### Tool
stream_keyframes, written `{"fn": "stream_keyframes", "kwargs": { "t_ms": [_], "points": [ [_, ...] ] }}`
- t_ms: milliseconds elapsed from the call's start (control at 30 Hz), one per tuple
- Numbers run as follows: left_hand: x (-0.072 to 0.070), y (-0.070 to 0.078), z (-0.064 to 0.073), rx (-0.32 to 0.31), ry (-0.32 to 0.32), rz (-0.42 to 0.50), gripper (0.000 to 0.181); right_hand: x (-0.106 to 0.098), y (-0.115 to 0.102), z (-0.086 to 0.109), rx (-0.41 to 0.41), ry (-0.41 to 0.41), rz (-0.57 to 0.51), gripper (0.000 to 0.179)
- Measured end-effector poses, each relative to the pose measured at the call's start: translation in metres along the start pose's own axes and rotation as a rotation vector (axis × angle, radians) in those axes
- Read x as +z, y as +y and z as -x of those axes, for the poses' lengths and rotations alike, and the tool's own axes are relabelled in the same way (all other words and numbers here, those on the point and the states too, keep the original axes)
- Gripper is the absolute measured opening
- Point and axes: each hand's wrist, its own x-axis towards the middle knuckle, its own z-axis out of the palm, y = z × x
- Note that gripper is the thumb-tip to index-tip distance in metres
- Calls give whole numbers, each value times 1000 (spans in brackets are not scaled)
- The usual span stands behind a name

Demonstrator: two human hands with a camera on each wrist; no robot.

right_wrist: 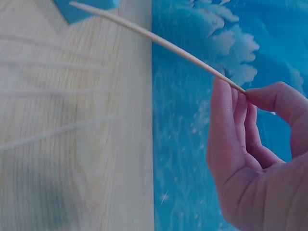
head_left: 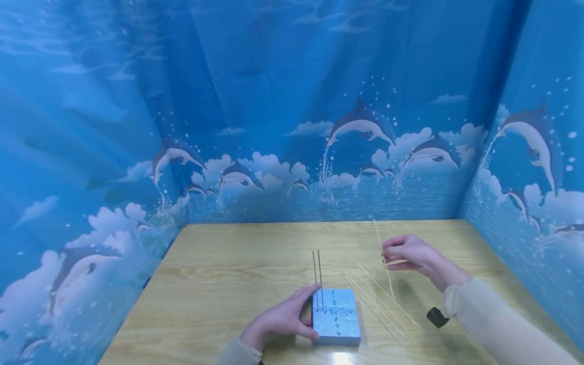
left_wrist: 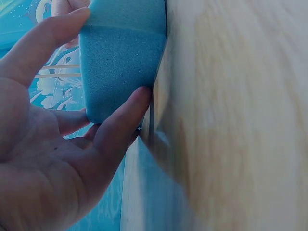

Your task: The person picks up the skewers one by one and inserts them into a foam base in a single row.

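A blue foam block dotted with small dark holes lies on the table. My left hand grips it from the left, thumb at the near corner and fingers at the far one. In the left wrist view, thumb and fingers span the side of the block. Two thin sticks stand upright in the block near its left edge. My right hand is raised at the right and pinches a bamboo skewer between thumb and fingertips. That skewer slants, its lower end over the loose skewers.
Several loose skewers lie slanted on the wooden table to the right of the block. A small black object shows beside the right sleeve. Blue dolphin-print curtains enclose the back and both sides.
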Motion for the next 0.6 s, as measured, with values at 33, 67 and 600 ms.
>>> {"fn": "stream_keyframes", "kwargs": {
  "t_ms": [33,67,600],
  "points": [
    [0,0,0,2,-1,-4,111,3,-2,1,-1,3,-7,38],
    [0,0,0,2,-1,-9,111,6,-3,2,-7,0,-11,38],
    [1,3,0,-16,1,-4,110,42,-20,15,-172,52,-133,10]
  ]
}}
